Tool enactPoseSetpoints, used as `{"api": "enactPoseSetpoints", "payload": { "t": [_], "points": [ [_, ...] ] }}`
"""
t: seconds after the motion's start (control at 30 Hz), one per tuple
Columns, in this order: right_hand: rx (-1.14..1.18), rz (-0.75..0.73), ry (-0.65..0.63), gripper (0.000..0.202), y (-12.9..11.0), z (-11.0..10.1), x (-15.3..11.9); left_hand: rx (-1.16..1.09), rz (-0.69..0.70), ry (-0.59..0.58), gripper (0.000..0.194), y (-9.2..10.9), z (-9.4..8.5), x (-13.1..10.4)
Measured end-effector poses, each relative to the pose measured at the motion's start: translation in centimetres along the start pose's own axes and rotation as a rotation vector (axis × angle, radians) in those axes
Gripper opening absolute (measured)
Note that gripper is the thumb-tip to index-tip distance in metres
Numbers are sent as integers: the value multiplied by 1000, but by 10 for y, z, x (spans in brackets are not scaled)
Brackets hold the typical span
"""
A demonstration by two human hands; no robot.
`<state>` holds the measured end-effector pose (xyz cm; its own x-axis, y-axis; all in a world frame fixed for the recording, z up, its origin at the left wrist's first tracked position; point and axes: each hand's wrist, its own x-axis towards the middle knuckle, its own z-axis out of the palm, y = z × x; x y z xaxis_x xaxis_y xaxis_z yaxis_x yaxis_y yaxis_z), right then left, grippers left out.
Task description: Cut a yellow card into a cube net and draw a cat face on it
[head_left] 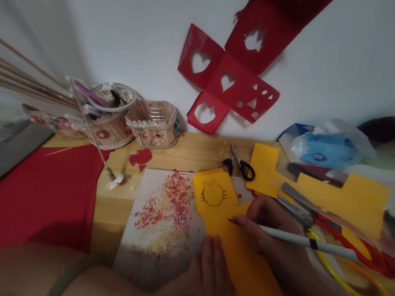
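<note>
My right hand (269, 226) grips a white pencil (290, 236) with a black band, its dark point just over a sheet of yellow card (248, 266). My left hand (210, 279) lies with fingers stretched out along the left edge of that card. A cat's head with ears and whiskers is drawn in dark lines on the card's far panel (213, 193). Beneath the card is a white board (159, 238) smeared with red and yellow. Whether the point touches the card, I cannot tell.
Black-handled scissors (238, 164) lie beyond the card. At right are a yellow-handled tool (355, 291), a red-handled one (349, 244) and yellow offcuts (365, 198). Red cut-out card (222, 80) leans on the wall. Decorated baskets (153, 131) and red cloth (59, 190) are left.
</note>
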<state>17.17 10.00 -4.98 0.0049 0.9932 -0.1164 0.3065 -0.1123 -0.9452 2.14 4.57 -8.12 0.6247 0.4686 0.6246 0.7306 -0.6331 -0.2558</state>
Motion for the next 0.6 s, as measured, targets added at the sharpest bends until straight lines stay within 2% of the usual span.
{"api": "enactPoseSetpoints", "payload": {
  "t": [0.13,0.2,0.37,0.47,0.6],
  "points": [
    [-58,21,-84,27,1,-5,-5,42,-6,-84,22,5,3,-10],
    [-68,30,-110,28,1,-7,-7,76,61,-120,24,3,4,-15],
    [-98,40,-102,28,-2,-6,-8,160,236,-75,27,-9,3,-18],
    [-53,84,-40,29,1,-7,-6,144,230,-49,24,-14,1,-11],
    [113,62,142,28,6,-14,-1,100,162,-15,29,-16,-2,-1]
  ]
}}
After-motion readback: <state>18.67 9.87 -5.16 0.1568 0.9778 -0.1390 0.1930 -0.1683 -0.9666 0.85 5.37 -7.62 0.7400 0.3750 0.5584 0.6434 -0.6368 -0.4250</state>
